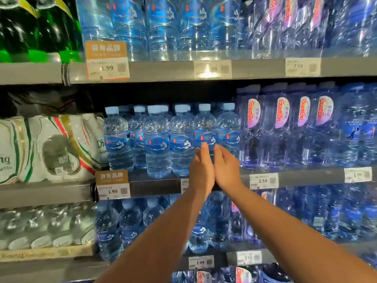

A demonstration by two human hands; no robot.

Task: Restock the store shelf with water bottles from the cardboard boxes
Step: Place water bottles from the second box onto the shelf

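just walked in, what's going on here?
A person is working at the middle shelf of a store's water aisle. The left hand and right hand reach out side by side, fingers straight, to a blue-label water bottle in the front row. They seem to be nudging it into line. Neither hand grips anything.

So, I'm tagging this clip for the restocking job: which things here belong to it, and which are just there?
Job:
left hand
right hand
blue-label bottles
middle shelf
(no cardboard boxes in view)

Just there:
Ganten bottles
green bottles
white packs
price tags
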